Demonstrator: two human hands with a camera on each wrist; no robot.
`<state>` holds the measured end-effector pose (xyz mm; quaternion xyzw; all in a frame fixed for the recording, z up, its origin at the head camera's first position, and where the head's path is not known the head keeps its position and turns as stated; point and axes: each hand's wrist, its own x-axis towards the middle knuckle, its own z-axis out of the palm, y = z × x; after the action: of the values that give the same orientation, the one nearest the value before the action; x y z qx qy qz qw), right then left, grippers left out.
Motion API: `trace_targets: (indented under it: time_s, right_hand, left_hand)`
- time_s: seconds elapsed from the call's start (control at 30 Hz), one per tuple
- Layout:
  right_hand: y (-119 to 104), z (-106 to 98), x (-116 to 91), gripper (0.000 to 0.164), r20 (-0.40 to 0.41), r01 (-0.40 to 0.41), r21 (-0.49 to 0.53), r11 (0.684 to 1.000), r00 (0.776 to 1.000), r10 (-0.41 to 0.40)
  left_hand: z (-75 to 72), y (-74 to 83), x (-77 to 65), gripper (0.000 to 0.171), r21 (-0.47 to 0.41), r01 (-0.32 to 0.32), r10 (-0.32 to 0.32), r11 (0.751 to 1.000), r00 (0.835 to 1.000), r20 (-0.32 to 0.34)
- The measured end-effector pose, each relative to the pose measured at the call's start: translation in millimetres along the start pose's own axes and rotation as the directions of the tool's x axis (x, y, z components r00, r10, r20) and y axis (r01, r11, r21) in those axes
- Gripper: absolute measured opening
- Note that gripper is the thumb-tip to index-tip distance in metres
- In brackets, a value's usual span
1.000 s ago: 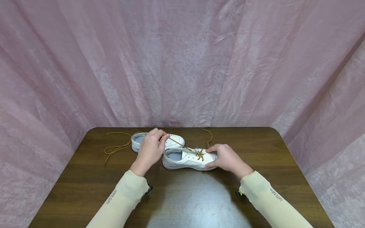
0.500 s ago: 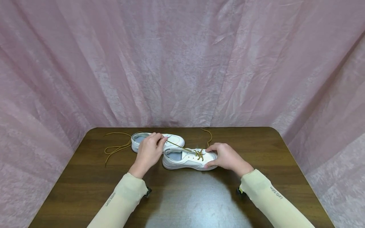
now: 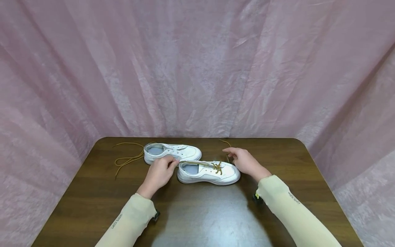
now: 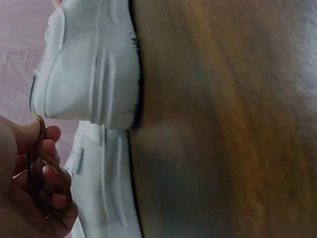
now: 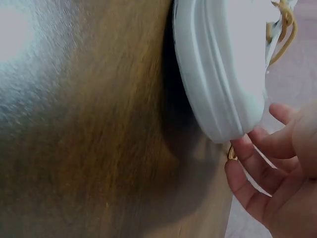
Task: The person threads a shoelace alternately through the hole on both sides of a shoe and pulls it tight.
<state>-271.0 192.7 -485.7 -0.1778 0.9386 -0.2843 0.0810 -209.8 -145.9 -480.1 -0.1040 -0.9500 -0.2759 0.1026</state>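
Note:
A white shoe stands on the table with its toe to the right. Mustard-brown lace crosses its front eyelets. At the heel, my left hand pinches one length of the shoelace, which trails across the fingers in the left wrist view. My right hand is at the toe, off the shoe's upper, its fingers loosely bent. The lace's other loose end lies just behind those fingers; in the right wrist view a bit of lace shows beside the fingertips.
A second white shoe stands behind and to the left, close against the first. Its long brown lace spreads over the left of the wooden table. A pink curtain hangs behind the table's back edge.
My left hand has lowered toward the heel with the lace, which now lies along the shoe's opening. My right hand has let go of the toe and moved back toward the other lace end.

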Motion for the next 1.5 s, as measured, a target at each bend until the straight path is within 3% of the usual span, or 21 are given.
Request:
trace_targets:
  time_s: [0.13, 0.33, 0.5, 0.73, 0.83, 0.9, 0.97, 1.07, 1.13, 1.17, 1.27, 1.4, 1.5]
  right_hand:
    - [9, 0, -1, 0.051, 0.043, 0.023, -0.058, 0.998, 0.999, -0.021]
    - [17, -2, -7, 0.016, 0.014, 0.024, -0.142, 0.99, 1.0, -0.022]
    - [18, -7, -11, 0.013, -0.1, -0.045, -0.153, 0.987, 0.994, 0.03]
    - [2, -25, -14, 0.017, -0.328, -0.003, 0.049, 0.999, 0.945, 0.019]
    - [-16, -40, -18, 0.023, -0.427, 0.074, 0.137, 0.988, 0.904, -0.009]
    - [-31, -51, -20, 0.021, -0.522, 0.157, 0.168, 0.973, 0.851, -0.047]
    - [-45, -62, -22, 0.019, -0.629, 0.262, 0.18, 0.948, 0.772, -0.093]
    - [-66, -78, -24, 0.018, -0.767, 0.398, 0.166, 0.902, 0.627, -0.135]
    - [-78, -86, -27, 0.016, -0.818, 0.467, 0.163, 0.869, 0.556, -0.145]
    - [-84, -90, -29, 0.015, -0.833, 0.487, 0.166, 0.857, 0.534, -0.142]
    - [-101, -98, -39, 0.018, -0.848, 0.538, 0.199, 0.819, 0.513, -0.13]
    - [-119, -106, -52, 0.023, -0.843, 0.603, 0.309, 0.736, 0.531, -0.081]
    - [-125, -110, -56, 0.02, -0.842, 0.643, 0.392, 0.658, 0.539, -0.024]
  left_hand:
    - [5.9, -5.9, -1.4, 0.022, -0.013, 0.034, -0.033, 0.999, 0.999, 0.024]
    - [11.0, -11.9, -1.7, 0.019, 0.04, 0.055, -0.057, 0.998, 0.997, 0.052]
    - [13.2, -12.9, -3.0, 0.023, 0.078, 0.107, -0.112, 0.991, 0.992, 0.056]
    - [11.4, -10.5, -5.1, 0.012, 0.099, 0.184, -0.19, 0.978, 0.98, 0.055]
    - [10.4, -7.4, -5.1, 0.01, 0.111, 0.183, -0.188, 0.977, 0.982, 0.032]
    - [9.5, -4.4, -5.1, 0.01, 0.126, 0.178, -0.179, 0.976, 0.984, -0.006]
    - [8.4, -0.9, -4.8, 0.01, 0.138, 0.17, -0.164, 0.976, 0.985, -0.05]
    - [5.4, 5.9, -3.5, 0.01, 0.149, 0.156, -0.136, 0.976, 0.981, -0.136]
    - [3.5, 11.4, -2.2, 0.009, 0.148, 0.14, -0.11, 0.979, 0.975, -0.192]
    - [2.5, 14.6, -1.6, 0.009, 0.141, 0.125, -0.092, 0.982, 0.971, -0.22]
    - [0.5, 26.1, 0.4, 0.008, 0.13, 0.065, -0.024, 0.989, 0.956, -0.292]
    - [1.5, 43.6, 3.2, 0.005, 0.111, -0.048, 0.083, 0.993, 0.939, -0.334]
    - [5.3, 56.3, 4.5, 0.005, 0.092, -0.124, 0.147, 0.988, 0.938, -0.314]
